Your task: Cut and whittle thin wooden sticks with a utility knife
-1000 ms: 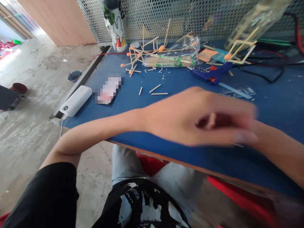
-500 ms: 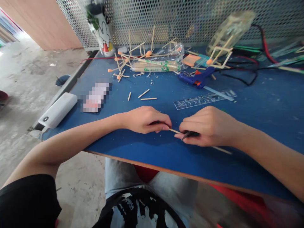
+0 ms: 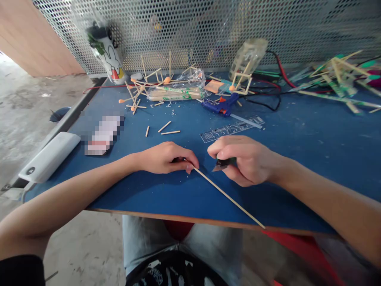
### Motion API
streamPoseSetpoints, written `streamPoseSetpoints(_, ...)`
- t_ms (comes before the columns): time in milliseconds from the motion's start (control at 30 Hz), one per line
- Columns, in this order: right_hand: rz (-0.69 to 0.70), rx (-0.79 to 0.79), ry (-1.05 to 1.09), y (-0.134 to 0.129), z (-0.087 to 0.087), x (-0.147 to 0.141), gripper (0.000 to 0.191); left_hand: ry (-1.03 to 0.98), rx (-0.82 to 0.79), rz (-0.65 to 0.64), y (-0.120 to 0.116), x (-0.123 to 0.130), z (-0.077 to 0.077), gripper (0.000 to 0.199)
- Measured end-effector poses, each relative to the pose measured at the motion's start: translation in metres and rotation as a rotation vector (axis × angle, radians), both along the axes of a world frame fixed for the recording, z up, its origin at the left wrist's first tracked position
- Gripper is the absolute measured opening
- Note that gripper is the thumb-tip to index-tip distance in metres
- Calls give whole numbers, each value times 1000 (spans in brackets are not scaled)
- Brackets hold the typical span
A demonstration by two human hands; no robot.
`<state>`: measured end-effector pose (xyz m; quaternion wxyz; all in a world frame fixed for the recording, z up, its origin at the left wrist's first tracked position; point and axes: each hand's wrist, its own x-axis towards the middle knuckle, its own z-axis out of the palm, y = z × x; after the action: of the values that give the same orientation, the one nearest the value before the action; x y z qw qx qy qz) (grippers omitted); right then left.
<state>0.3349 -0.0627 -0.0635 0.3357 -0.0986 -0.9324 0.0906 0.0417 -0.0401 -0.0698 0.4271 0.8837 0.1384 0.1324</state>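
Observation:
Between the thumb and fingers of my left hand is one end of a long thin wooden stick, which slants down to the right to the table's front edge. My right hand is closed around a small dark knife, its blade pointing left and apart from the stick. Three short stick pieces lie beyond my left hand, one of them a flat-lying piece. A patterned ruler rests just beyond my right hand.
A blue glue gun, a bag of sticks and stick models with orange balls stand at the back. On the left are a white power bank, a blurred phone-like object and a bottle. More sticks lie back right.
My right hand with the knife has come off the stick, which now shows along most of its length and slants more steeply. The view has shifted to the right.

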Motion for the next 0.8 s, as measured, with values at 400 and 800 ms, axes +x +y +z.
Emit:
streamPoseSetpoints(400,-6,134,-217,15,-14,7,22,40,33,19,1,0,-2,23)
streamPoseSetpoints(800,-85,265,-357,18,-17,5,48,55,209,-4,-4,2,-2,21)
